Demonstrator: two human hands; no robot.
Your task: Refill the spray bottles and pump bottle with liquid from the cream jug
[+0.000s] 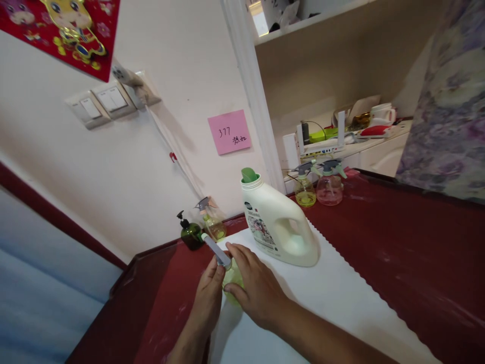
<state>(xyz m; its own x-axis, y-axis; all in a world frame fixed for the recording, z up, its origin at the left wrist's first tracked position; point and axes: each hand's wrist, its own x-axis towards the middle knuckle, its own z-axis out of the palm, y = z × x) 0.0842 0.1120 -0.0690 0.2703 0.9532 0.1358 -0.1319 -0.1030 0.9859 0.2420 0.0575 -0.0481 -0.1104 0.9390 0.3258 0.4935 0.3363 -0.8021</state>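
Note:
Between my two hands is a small spray bottle with a see-through yellow-green body and a grey trigger head, its nozzle pointing up and to the left. My left hand grips it at the head and neck. On the other side, my right hand curves round the body, thumb in front and fingers behind. Just beyond them a large pale green detergent jug stands upright on a white sheet; a green spout piece shows at its mouth. The lower part of the spray bottle is partly hidden by my fingers.
By the wall stand a dark green pump bottle and another spray bottle. At the back right are a yellow spray bottle and a pink one. A white router sits on the shelf behind.

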